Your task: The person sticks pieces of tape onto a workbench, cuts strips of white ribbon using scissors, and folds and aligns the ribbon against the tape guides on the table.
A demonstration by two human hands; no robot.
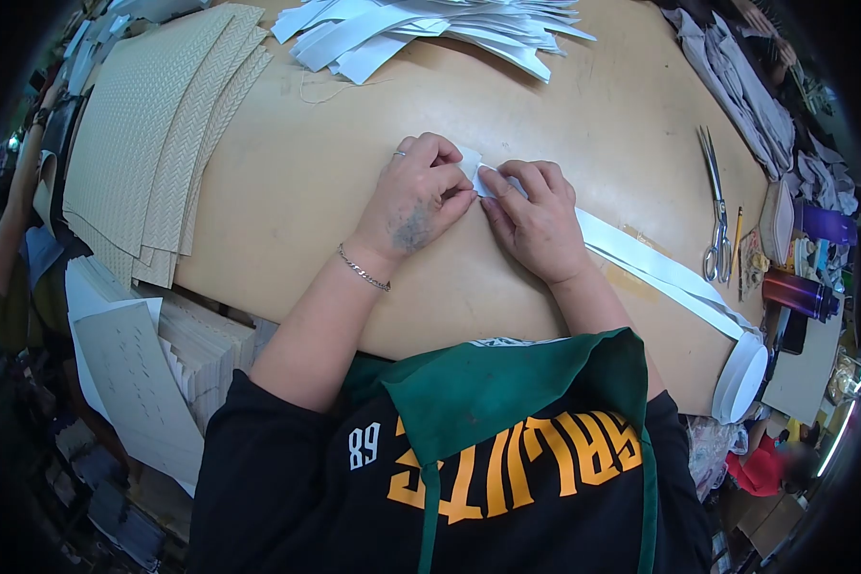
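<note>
A long white strip (631, 251) runs from a white roll (742, 379) at the table's right front edge up to my hands. Its far end (471, 165) lies between them at mid-table. My left hand (421, 191) has its fingers bent and pinched on the left side of that end. From the right, my right hand (534, 212) presses thumb and fingers on the same white piece. The two hands almost touch each other. Part of the strip is hidden beneath my right hand.
White cut strips (430, 33) are piled at the table's far edge. Woven-textured sheets (153, 124) lie at the left. Scissors (716, 206) and a pencil (737, 247) rest on the right, near a dark tumbler (800, 295). Stacked papers (196, 349) stand left of me. Other people are at the sides.
</note>
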